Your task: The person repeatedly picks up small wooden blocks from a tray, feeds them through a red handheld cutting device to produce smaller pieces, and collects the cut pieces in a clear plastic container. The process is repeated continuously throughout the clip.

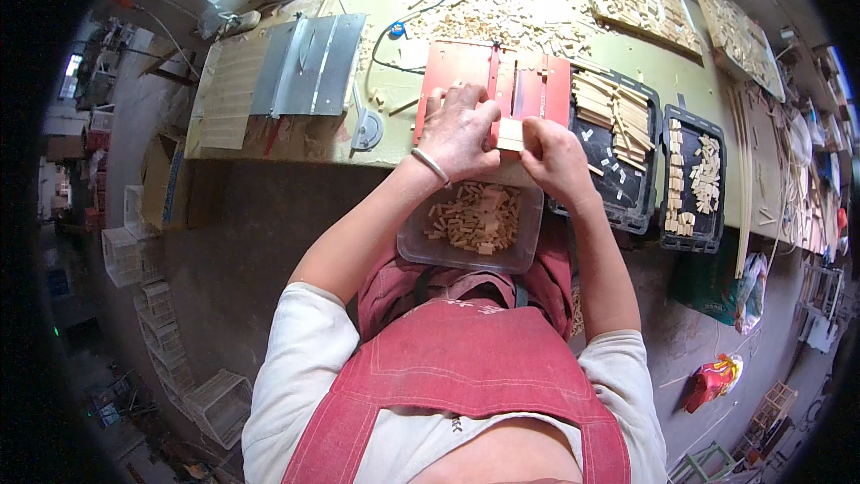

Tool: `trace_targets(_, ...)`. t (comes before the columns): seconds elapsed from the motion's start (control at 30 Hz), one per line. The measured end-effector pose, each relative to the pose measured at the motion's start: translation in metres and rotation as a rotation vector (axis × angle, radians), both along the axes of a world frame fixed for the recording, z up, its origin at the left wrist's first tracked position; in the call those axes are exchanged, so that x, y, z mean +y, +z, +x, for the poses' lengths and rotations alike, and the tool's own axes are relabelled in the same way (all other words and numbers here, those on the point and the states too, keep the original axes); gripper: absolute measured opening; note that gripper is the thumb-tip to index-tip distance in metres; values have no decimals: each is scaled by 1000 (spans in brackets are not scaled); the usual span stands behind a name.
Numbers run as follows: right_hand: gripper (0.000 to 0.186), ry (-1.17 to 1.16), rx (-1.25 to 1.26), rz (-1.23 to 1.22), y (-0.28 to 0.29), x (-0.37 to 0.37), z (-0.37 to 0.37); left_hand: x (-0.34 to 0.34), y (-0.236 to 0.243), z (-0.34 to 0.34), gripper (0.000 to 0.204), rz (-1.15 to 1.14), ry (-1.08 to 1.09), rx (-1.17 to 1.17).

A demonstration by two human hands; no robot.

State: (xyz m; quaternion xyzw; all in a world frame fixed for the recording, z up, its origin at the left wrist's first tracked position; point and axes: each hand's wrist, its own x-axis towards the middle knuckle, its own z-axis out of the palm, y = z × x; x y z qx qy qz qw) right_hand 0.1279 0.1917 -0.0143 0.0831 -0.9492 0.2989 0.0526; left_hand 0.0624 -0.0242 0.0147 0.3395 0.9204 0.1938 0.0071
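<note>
You work at the near edge of the table (399, 130), where a red saw plate (457, 67) lies along it; to its left a strip of green tabletop runs to the grey saw plate (322, 63), with a round angle gauge (367, 130) in that gap by the near edge; on the right, room is tight, a black tray (627, 220) of wood strips just beside the red plate and a second tray (685, 184) next to it; your clear bin (448, 257) of small wood pieces sits over your lap; the pale wood block (511, 134) is at the red plate's near edge, between your hands; your left hand (461, 130) arches over the plate's near-left corner, fingers bent, its grip unclear; your right hand (560, 159) is curled, thumb and forefinger pinching the block's right end.
</note>
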Motion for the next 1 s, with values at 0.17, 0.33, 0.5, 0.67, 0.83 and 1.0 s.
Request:
trace_targets(0.17, 28, -8, -16, -146, 0, -11, -1, 7, -17, -3, 46, 29, 17, 83)
trace_targets(0.33, 29, -30, -54, -122, 0, 2, -2, 10, -11, -7, 49, -12, 15, 39)
trace_targets(0.5, 28, -12, -106, -19, 15, 5, -18, 14, -13, -23, 54, -24, 16, 50)
trace_targets(0.67, 30, -25, -31, 18, 10, 11, -37, 22, -11, -42, 56, -55, 8, 42)
trace_targets(0.83, 32, -15, -32, 5, 1, 21, -56, 26, -15, -60, 55, -57, 8, 36)
trace_targets(1.0, 36, -38, -6, -12, -4, 23, -68, 27, -20, -71, 50, -30, 4, 43)
